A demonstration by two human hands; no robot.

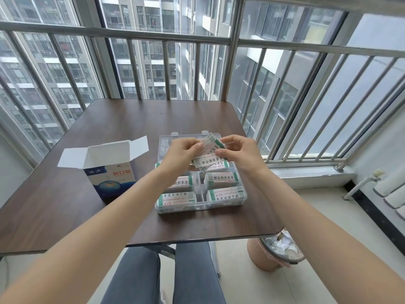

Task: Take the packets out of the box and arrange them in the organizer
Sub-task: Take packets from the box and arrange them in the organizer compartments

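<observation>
- Pinching a small fan of white packets (pixel 209 153) between them, the left hand (pixel 183 155) and the right hand (pixel 237 154) are both raised just above the far half of the organizer (pixel 240 199).
- The left hand's thumb and fingers are curled onto the left ends of those packets; the right hand's thumb and forefinger nip the right ends.
- How many packets are in the fan is hard to count; it looks like three or four, splayed at slight angles.
- Below the hands, the clear plastic organizer sits on the table with its lid tipped open at the back.
- Its near compartments each hold stacked packets with green-edged labels: two on the left side, two on the right.
- A further packet lies in the far row, mostly hidden under the hands.
- The box (pixel 110 175), blue and white with red lettering, stands upright to the left of the organizer, apart from it, its top flaps open.
- The dark brown table (pixel 65 205) stands against a metal railing (pixel 153 38) and windows.
- A pink bin (pixel 266 256) stands on the floor under the table's near right corner.
</observation>
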